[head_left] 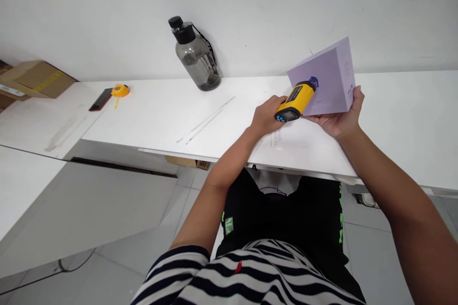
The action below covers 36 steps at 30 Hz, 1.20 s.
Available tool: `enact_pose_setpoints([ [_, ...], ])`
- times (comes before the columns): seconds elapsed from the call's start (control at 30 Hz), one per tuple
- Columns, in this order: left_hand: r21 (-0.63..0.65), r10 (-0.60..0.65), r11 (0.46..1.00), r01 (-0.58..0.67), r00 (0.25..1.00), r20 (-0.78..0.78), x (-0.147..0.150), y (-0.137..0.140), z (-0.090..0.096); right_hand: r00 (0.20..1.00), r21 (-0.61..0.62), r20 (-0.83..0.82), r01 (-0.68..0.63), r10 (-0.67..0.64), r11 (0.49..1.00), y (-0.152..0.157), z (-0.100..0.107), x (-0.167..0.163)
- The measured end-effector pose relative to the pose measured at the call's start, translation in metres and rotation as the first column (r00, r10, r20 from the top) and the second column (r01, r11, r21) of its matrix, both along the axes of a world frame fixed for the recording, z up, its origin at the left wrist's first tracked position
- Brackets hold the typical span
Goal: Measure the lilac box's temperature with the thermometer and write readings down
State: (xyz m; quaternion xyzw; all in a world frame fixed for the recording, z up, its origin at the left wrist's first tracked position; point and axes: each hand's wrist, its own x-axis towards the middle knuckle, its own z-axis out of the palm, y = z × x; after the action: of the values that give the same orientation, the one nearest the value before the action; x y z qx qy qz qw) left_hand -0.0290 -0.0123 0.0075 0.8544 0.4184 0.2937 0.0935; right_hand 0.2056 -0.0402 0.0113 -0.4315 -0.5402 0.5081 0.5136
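My left hand (266,115) is closed around the grip of a yellow and black infrared thermometer (298,100). Its small screen and blue buttons face back toward me, and its front end points at a light purple box (327,76). My right hand (343,121) holds that box tilted from below and at its right side, thumb on the side face. A dark blue mark shows on the box right by the thermometer's nose; whether they touch I cannot tell. Beneath my hands lies a sheet of paper (296,140) with handwriting.
A grey water bottle (196,59) with a black lid stands against the wall. Further left on the white desk (161,109) are a yellow tape measure (120,90) and a dark phone-like slab (100,99). Cardboard boxes (39,78) sit in the far left corner.
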Motion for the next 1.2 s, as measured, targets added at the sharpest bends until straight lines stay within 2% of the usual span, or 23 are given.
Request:
enact_pose_setpoints([
  [0.13,-0.004,-0.012,1.000,0.012,1.000,-0.006,0.000,0.001,-0.002,0.990,0.054,0.133,0.036,-0.043,0.998,0.003,-0.002,-0.001],
  [0.2,0.005,-0.012,1.000,0.012,1.000,-0.005,0.000,0.004,-0.005,0.992,0.067,0.117,0.047,-0.054,0.997,0.004,-0.003,0.000],
  [0.3,0.056,-0.028,0.998,0.027,0.999,0.019,-0.001,0.009,-0.013,0.990,0.007,-0.142,0.013,-0.012,1.000,0.004,-0.006,0.000],
  [0.37,0.095,-0.043,0.995,0.040,0.998,0.038,-0.001,0.013,-0.018,0.946,-0.020,-0.324,-0.031,0.023,0.999,0.004,-0.008,0.000],
  [0.47,0.126,-0.042,0.991,0.037,0.998,0.038,-0.001,0.015,-0.023,0.902,-0.005,-0.424,-0.098,0.087,0.995,0.004,-0.010,0.001],
  [0.57,0.134,-0.033,0.991,0.028,0.999,0.037,0.000,0.016,-0.026,0.890,0.015,-0.438,-0.136,0.128,0.991,0.006,-0.011,0.003],
  [0.93,0.138,-0.061,0.989,0.049,0.995,0.078,-0.003,0.019,-0.024,0.898,0.015,-0.424,-0.123,0.118,0.992,0.011,-0.014,0.011],
  [1.2,0.106,-0.081,0.992,0.072,0.993,0.090,-0.003,0.020,-0.025,0.900,-0.034,-0.436,-0.011,-0.005,0.999,0.010,-0.010,0.008],
])
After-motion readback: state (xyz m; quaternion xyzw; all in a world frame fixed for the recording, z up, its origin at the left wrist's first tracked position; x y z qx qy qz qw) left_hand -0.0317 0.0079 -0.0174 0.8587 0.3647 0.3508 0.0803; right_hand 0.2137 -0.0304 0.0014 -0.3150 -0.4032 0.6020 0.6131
